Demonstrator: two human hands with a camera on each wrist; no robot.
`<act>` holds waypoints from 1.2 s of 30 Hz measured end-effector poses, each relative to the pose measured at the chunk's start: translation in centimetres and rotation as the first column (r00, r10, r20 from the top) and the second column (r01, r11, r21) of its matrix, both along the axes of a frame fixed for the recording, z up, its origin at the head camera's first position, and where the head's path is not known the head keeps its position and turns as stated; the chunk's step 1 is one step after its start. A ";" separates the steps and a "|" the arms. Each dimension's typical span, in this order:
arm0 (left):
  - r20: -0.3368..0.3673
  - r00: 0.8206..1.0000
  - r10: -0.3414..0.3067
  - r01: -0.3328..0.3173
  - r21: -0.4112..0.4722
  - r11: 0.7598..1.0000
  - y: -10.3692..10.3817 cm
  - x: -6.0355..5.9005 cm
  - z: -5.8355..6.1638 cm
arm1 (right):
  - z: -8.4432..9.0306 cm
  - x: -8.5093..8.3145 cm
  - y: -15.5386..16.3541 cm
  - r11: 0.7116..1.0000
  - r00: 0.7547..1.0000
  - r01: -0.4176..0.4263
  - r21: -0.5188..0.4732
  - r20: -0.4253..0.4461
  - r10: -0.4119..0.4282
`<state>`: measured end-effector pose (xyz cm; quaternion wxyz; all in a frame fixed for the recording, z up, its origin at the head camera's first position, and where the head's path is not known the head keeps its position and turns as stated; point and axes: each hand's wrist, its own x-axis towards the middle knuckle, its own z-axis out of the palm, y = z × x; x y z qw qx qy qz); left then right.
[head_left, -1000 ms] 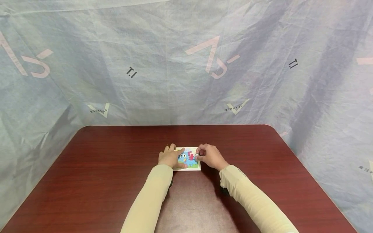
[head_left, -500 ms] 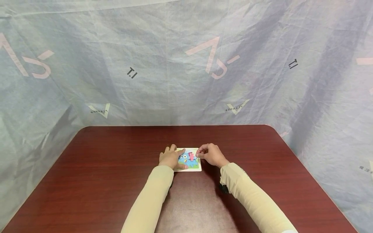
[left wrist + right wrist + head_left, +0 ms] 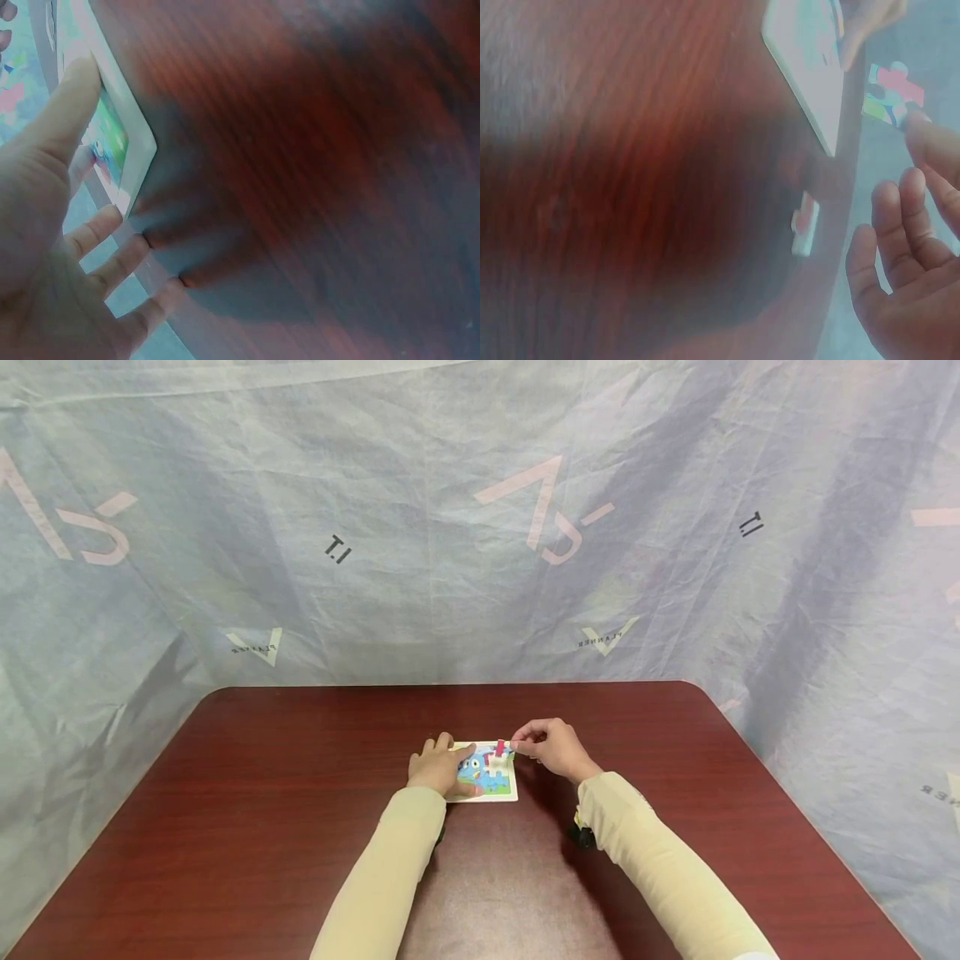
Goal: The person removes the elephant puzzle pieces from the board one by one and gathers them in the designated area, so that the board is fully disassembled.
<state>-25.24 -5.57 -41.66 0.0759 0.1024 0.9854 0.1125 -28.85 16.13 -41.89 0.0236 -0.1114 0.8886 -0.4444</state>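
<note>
The puzzle [image 3: 486, 772], a small white-framed board with a blue cartoon picture, lies flat near the middle of the counter [image 3: 300, 793], close in front of the person, where both hands reach it easily. The left hand [image 3: 437, 767] lies on its 9 o'clock edge with fingers spread and nearly straight, thumb laid along the frame; judging by that flat press, it seems there to keep the board from sliding. In the left wrist view the thumb [image 3: 71, 101] rests on the white frame [image 3: 127, 161] while the other fingertips touch the counter just beside it. The right hand [image 3: 550, 747] hovers at the board's 2 o'clock corner, thumb and forefinger pinching a red-topped piece [image 3: 499, 748] lifted off the picture and tilted; the right wrist view shows this piece [image 3: 891, 92] at the fingertips, clear of the board, with the remaining fingers loosely curled and grasping nothing. A pale gap in the picture at about 1 o'clock of the board's centre suggests where the piece belongs. Another loose piece [image 3: 805, 223] lies on the counter just beside the board's edge, near the right hand.
</note>
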 end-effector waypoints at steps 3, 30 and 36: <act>-0.007 1.000 0.000 0.000 -0.008 1.000 0.0 -0.2 -0.4 | 0.3 -0.2 0.7 1.000 1.000 0.007 -0.019 0.026 -0.006; -0.009 1.000 -0.019 0.019 -0.010 1.000 -0.3 -0.6 -1.0 | 0.8 -1.3 8.6 0.967 0.999 0.023 0.254 -0.029 -0.016; -0.013 1.000 -0.018 0.018 -0.019 1.000 -0.3 -0.5 -1.0 | 0.4 -1.7 9.6 0.961 1.000 0.026 0.275 -0.003 -0.027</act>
